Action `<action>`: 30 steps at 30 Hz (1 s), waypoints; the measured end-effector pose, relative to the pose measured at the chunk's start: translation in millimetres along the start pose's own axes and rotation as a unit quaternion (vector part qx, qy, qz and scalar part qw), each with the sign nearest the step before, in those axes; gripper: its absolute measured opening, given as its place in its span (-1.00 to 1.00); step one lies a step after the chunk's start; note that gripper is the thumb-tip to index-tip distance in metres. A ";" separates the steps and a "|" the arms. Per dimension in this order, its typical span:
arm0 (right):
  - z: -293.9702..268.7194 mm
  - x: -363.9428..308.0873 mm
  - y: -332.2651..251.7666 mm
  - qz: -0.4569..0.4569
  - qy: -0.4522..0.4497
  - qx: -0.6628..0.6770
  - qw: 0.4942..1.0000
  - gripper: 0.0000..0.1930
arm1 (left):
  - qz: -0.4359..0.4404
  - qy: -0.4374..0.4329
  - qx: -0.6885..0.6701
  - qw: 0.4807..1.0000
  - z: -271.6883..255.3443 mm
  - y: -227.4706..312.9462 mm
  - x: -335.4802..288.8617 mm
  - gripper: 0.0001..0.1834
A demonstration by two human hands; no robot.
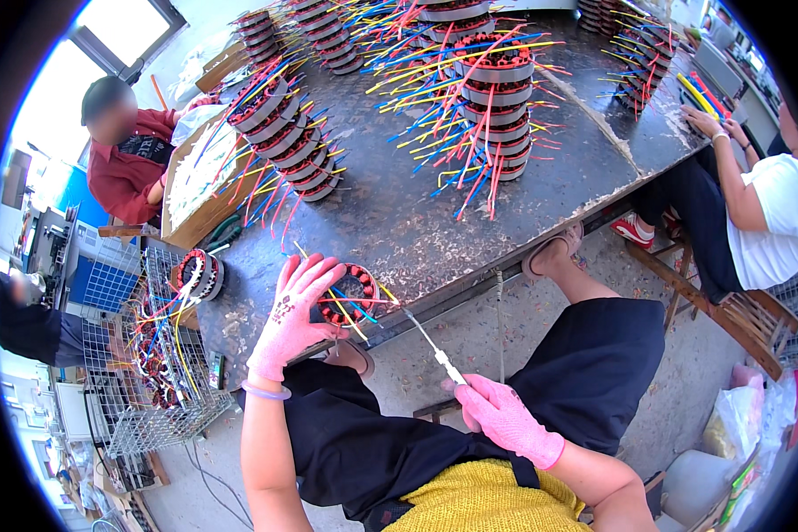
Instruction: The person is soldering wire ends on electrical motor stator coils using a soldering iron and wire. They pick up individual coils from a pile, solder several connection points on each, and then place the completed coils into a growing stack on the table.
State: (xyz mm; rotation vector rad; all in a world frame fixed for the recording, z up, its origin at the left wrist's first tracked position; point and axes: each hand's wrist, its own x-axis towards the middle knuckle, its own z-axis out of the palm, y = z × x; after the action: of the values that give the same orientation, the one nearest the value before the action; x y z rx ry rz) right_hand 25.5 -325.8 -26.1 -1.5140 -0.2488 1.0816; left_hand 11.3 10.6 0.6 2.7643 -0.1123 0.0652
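Note:
At the table's near edge, my left hand (291, 310), in a pink glove, grips a small ring-shaped motor stator (362, 282) with red windings. Blue, yellow, white and red wire ends stick out of the ring toward me. My right hand (510, 421), also gloved in pink, is closed around a slim tool with a white handle (449, 365) and a thin metal shaft. The shaft's tip is close to a lead wire (387, 291) at the ring's right side; whether they touch I cannot tell.
Stacks of stators (496, 115) with coloured wires stand on the dark table (381, 208). A short stack (200, 275) sits by the left corner, above a wire basket (173, 417). One person (133, 151) sits at the far left, another (771, 204) at the right beside a wooden chair (754, 328).

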 end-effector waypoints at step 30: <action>-27.3 -36.5 2.8 -0.036 0.073 0.118 0.990 -0.66 | -0.003 0.009 -0.016 1.000 5.5 -1.5 7.5 0.14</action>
State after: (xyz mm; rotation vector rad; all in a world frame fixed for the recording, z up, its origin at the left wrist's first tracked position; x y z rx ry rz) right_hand 24.4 -369.9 -14.6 -1.3531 -0.0686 0.9042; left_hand 19.0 9.5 -4.6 2.7313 -0.0997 0.0859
